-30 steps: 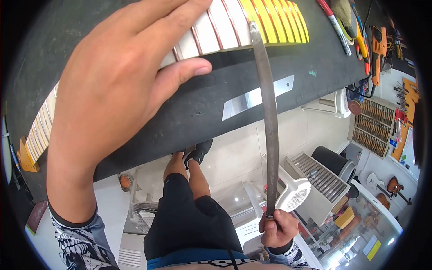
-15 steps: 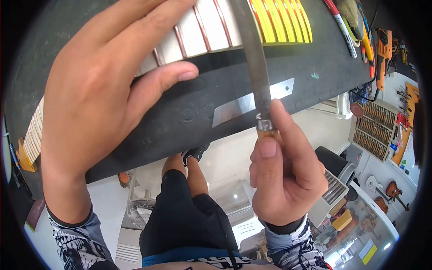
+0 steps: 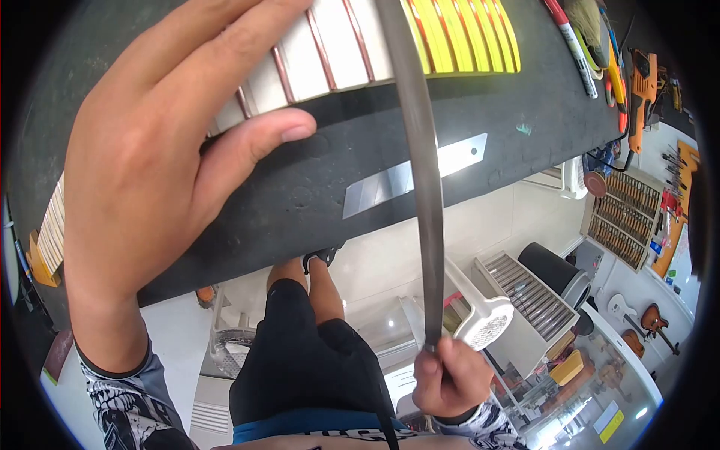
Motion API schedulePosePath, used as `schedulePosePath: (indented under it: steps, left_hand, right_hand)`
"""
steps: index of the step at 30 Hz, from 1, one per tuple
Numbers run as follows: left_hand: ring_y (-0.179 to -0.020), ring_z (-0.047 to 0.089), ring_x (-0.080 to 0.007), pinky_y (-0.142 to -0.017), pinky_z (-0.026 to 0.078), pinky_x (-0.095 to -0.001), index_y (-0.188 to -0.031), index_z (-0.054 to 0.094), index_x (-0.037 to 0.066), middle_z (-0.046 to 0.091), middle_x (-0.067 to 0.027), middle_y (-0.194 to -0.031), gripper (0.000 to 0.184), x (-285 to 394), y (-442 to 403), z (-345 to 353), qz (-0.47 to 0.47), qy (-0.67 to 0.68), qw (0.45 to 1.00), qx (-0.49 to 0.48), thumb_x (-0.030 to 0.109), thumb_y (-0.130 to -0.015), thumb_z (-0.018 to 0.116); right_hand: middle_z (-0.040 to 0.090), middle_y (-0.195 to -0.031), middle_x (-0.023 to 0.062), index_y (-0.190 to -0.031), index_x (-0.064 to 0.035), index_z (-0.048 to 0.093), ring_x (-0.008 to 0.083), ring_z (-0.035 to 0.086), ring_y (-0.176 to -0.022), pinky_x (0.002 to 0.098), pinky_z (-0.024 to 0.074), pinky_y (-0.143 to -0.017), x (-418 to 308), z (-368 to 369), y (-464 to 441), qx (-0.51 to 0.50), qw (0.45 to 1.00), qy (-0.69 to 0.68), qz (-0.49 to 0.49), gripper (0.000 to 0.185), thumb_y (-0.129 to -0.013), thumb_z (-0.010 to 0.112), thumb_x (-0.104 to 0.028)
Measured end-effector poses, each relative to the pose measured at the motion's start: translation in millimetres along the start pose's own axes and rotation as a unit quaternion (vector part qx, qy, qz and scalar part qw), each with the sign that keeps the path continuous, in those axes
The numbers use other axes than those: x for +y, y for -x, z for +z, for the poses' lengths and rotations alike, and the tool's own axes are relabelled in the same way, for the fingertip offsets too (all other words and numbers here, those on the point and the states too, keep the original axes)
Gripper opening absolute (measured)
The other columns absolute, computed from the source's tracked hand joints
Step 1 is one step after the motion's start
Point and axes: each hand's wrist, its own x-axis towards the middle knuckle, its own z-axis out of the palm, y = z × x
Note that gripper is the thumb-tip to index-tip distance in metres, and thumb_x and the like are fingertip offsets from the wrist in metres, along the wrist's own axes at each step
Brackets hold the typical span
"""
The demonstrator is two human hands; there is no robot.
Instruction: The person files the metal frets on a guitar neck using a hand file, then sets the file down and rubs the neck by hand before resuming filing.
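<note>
A fretted guitar neck (image 3: 341,52) lies across the dark bench, with copper-coloured frets between white and bright yellow strips. My left hand (image 3: 142,150) rests over it, fingers stretched out and thumb along the near edge; its fingertips run out of view at the top. In my right hand (image 3: 454,379) is a long grey file (image 3: 424,172), gripped between thumb and fingers with its handle hidden. The file crosses the neck near where white meets yellow, its far end out of view. Beneath the file lies a thin shiny metal plate (image 3: 379,184) with a small hole.
The dark bench top (image 3: 285,202) ends at an edge facing me. Markers (image 3: 574,49) and an orange power tool (image 3: 641,97) sit at the right. A wooden block (image 3: 43,262) stands at the neck's left end. Below are a black bin (image 3: 551,274) and a tool rack (image 3: 622,214).
My right hand has drawn the file back toward my body, showing more of its length. My left hand has shifted slightly left along the neck.
</note>
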Motion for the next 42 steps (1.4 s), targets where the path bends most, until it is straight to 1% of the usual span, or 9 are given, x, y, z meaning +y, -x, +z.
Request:
schedulePosePath:
  steps: [2,4,8,11,14,19,24,27,42]
  left_hand:
    - [-0.12,0.06,-0.0321,-0.095,0.05,-0.0366,-0.139,0.057,0.01,0.059,-0.0132,-0.137,0.06,0.9,-1.1,0.6,-0.002,0.01,1.0,0.006,0.036,-0.086,0.069]
    - [-0.12,0.059,-0.0325,-0.097,0.05,-0.0368,-0.138,0.057,0.009,0.059,-0.0132,-0.137,0.061,1.9,-2.3,0.3,-0.009,0.028,0.999,0.013,0.036,-0.085,0.07]
    - [-0.121,0.059,-0.0327,-0.099,0.048,-0.0372,-0.138,0.057,0.009,0.058,-0.0128,-0.138,0.063,2.8,-3.9,0.7,-0.015,0.045,0.999,0.02,0.037,-0.084,0.07]
    - [-0.123,0.057,-0.0331,-0.1,0.048,-0.038,-0.137,0.058,0.009,0.058,-0.0129,-0.138,0.063,3.9,-3.5,0.1,-0.006,0.036,0.999,0.024,0.039,-0.083,0.069]
    - [-0.124,0.056,-0.0352,-0.101,0.047,-0.0407,-0.135,0.06,0.01,0.056,-0.0135,-0.14,0.062,5.3,-9.1,-0.7,0.029,0.05,0.998,0.034,0.043,-0.082,0.067]
    - [-0.126,0.054,-0.04,-0.102,0.047,-0.046,-0.129,0.066,0.015,0.057,-0.0139,-0.139,0.058,5.7,-14.2,-6.4,0.111,0.022,0.994,-0.001,0.048,-0.081,0.065]
    - [-0.126,0.054,-0.0404,-0.102,0.047,-0.0457,-0.126,0.067,0.016,0.058,-0.0137,-0.138,0.057,8.8,-15.0,-6.5,0.105,0.019,0.994,-0.009,0.047,-0.078,0.066]
    - [-0.126,0.054,-0.0406,-0.102,0.047,-0.0458,-0.126,0.068,0.015,0.058,-0.0137,-0.138,0.059,8.1,-14.4,-6.8,0.105,0.019,0.994,-0.012,0.047,-0.077,0.067]
    - [-0.127,0.053,-0.0399,-0.102,0.047,-0.0457,-0.127,0.067,0.017,0.058,-0.0125,-0.139,0.058,9.9,-14.7,-6.5,0.09,0.036,0.995,-0.015,0.048,-0.078,0.067]
  right_hand:
    - [0.068,-0.075,0.0147,-0.123,0.0058,0.064,0.0199,0.067,-0.06,0.0254,0.054,-0.059,-6.4,14.0,-53.2,0.008,0.999,0.015,-0.037,0.046,-0.078,0.067,0.011]
    - [0.068,-0.076,0.0111,-0.127,0.0064,0.062,0.0127,0.064,-0.059,0.022,0.0504,-0.058,-19.0,23.4,-96.6,-0.015,0.998,-0.043,0.046,0.045,-0.082,0.067,0.008]
    - [0.06,-0.067,0.0072,-0.139,0.0078,0.047,0.0069,0.048,-0.043,0.0199,0.0319,-0.041,-26.5,26.0,-114.0,0.035,0.976,-0.163,0.136,0.05,-0.1,0.056,-0.024]
    - [0.069,-0.077,0.0083,-0.132,0.0073,0.057,0.0068,0.061,-0.06,0.0203,0.0458,-0.054,-7.3,1.7,-74.3,0.038,0.971,-0.211,0.103,0.041,-0.095,0.065,-0.01]
    - [0.069,-0.073,0.0115,-0.129,0.0039,0.06,0.0148,0.065,-0.058,0.025,0.0496,-0.053,5.5,-14.3,-27.9,0.019,0.979,-0.172,0.113,0.04,-0.094,0.067,-0.013]
    - [0.066,-0.068,0.0127,-0.122,-0.0001,0.064,0.0198,0.065,-0.056,0.027,0.0507,-0.053,20.6,-22.3,38.2,-0.017,0.981,-0.161,0.108,0.035,-0.087,0.069,-0.004]
    - [0.067,-0.071,0.0126,-0.123,-0.0006,0.064,0.022,0.066,-0.058,0.0285,0.0535,-0.054,21.6,-19.0,59.0,-0.029,0.983,-0.156,0.087,0.041,-0.082,0.071,-0.003]
    - [0.06,-0.063,0.0091,-0.133,-0.0105,0.056,0.0134,0.056,-0.046,0.0251,0.0438,-0.042,19.5,-12.5,59.7,-0.027,0.988,-0.136,0.073,0.039,-0.096,0.064,-0.014]
    - [0.064,-0.071,0.013,-0.131,-0.0071,0.058,0.0179,0.061,-0.052,0.0276,0.0506,-0.049,12.5,-14.1,68.6,-0.023,0.999,-0.039,0.02,0.048,-0.084,0.061,0.001]
